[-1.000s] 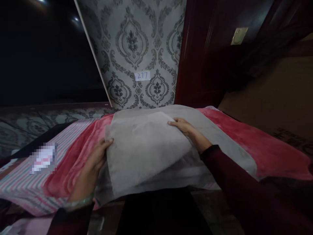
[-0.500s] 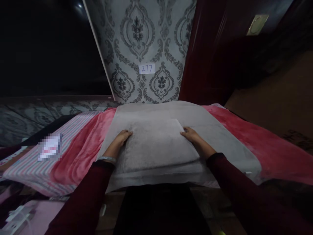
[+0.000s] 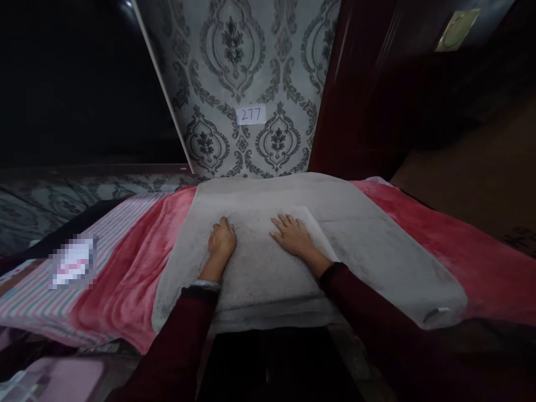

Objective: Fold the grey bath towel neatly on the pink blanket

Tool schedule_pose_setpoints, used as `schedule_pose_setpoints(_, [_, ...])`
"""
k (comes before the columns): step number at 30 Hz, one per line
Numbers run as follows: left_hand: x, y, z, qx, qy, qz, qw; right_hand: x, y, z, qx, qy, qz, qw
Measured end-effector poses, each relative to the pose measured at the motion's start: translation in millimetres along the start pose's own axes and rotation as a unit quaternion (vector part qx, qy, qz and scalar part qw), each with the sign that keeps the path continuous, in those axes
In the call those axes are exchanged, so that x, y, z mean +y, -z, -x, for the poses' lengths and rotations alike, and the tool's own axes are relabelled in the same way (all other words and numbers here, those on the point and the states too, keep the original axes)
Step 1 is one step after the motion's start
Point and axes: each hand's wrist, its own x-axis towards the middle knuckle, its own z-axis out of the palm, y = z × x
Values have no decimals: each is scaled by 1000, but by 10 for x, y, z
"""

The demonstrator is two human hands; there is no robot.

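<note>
A folded grey towel (image 3: pixel 255 273) with a soft nap lies on a larger grey cloth (image 3: pixel 368 251). My left hand (image 3: pixel 221 243) rests on the towel near its left edge, fingers loosely bent with their tips apart. Flat on the upper right of the towel lies my right hand (image 3: pixel 292 235), its fingers spread. Neither hand grips anything that I can see.
Beneath the grey cloth are a red plush blanket (image 3: pixel 125 268) and a striped cloth (image 3: pixel 104 218). A blurred white packet (image 3: pixel 73 265) lies at left. Behind stand a dark screen (image 3: pixel 84 84) and a patterned wall with a paper label (image 3: pixel 251 114) reading 277.
Both hands have moved inward from the towel's side edges onto its top. My right hand has let go of the edge and spread flat; my left hand has also released its edge.
</note>
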Motion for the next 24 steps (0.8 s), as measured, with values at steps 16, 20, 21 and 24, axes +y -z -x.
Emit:
schedule_pose_setpoints(16, [-253, 21, -93, 4, 6, 172, 985, 126, 395, 90, -67, -126, 35, 989])
schedule_pose_setpoints(20, [-338, -2, -103, 3, -21, 191, 981, -672, 360, -39, -41, 41, 3, 998])
schedule_pose_setpoints(21, [-349, -10, -97, 3, -28, 195, 980, -853, 298, -54, -39, 78, -5, 996])
schedule_pose_setpoints(24, [-373, -41, -81, 6, -44, 203, 978, -1179, 63, -46, -37, 143, -19, 989])
